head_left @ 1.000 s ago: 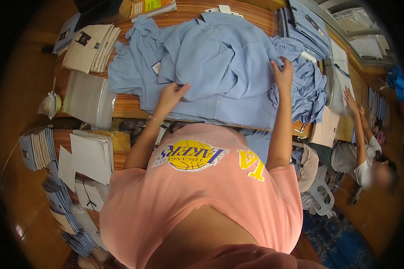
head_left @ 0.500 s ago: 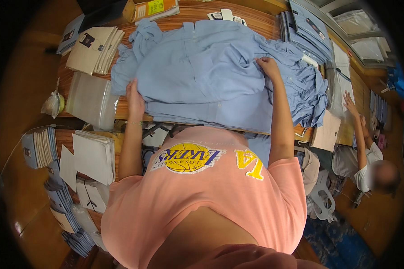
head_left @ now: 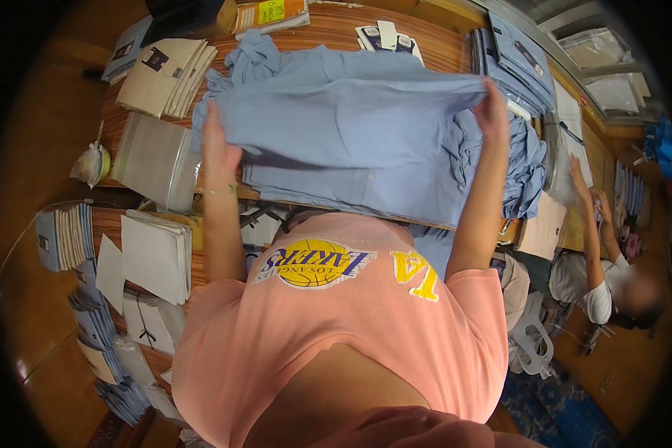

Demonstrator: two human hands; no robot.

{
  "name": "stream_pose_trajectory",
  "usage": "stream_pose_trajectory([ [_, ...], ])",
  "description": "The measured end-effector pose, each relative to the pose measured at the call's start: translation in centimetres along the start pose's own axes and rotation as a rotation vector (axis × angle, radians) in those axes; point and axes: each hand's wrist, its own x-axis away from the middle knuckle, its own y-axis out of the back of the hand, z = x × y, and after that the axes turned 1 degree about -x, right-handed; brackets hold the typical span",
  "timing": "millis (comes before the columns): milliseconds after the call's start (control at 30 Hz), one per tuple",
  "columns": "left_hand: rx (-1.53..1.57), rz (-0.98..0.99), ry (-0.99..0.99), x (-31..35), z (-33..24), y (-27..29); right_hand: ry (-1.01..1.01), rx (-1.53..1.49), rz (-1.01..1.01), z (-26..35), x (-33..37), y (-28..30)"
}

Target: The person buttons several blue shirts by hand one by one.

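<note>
Fingers of the right hand (head_left: 493, 113) pinch the far right corner of a pale blue shirt (head_left: 328, 112), while the left hand (head_left: 222, 153) stands along its left edge, fingers pointing away from the wearer (whether they grip the cloth, I cannot tell). The one shirt stretches between these two hands, over the counter (head_left: 336, 24). Handling it well probably means drawing both ends apart evenly, edges level, so the creases ease out and nothing beneath gets dragged. Under it lie flat blue layers (head_left: 306, 183), too closely stacked to count. Farther out come one crumpled heap (head_left: 526, 172) of blue cloth at right, one blue stack (head_left: 515, 56) beyond it, one beige stack (head_left: 153, 78) at far left, one pile of clear bags (head_left: 153, 160) nearer, several overlapping tags (head_left: 387, 39) at the back, and one orange book (head_left: 272, 13). One co-worker (head_left: 597, 295) is at right, both hands visible.
</note>
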Motion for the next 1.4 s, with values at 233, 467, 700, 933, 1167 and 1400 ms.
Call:
stream_pose_trajectory([
  [233, -0.036, 0.367, -0.307, -11.3, -6.8, -6.9, 0.12, 0.1, 0.017, 13.8, -2.7, 0.7],
  [467, 0.012, 0.628, -0.448, -6.7, -14.7, -13.4, 0.535, 0.16, -0.155, 27.3, 2.0, -0.2],
  [700, -0.541, 0.252, -0.163, -2.5, -4.9, -2.6, 0.14, 0.487, -0.126, 16.9, 15.2, 4.2],
  [933, -0.864, 0.254, 0.127, 1.7, 8.8, 11.6, -0.351, 0.518, -0.193, -5.3, 25.1, 9.5],
  [1167, -0.968, 0.491, 0.291, 4.7, 5.4, 13.5, -0.509, 0.567, 0.012, -2.4, 28.9, 13.1],
  [1400, -1.575, 0.374, -0.064, 4.6, 4.9, 11.8, -0.244, 1.169, 0.027, -1.1, 25.4, 7.9],
])
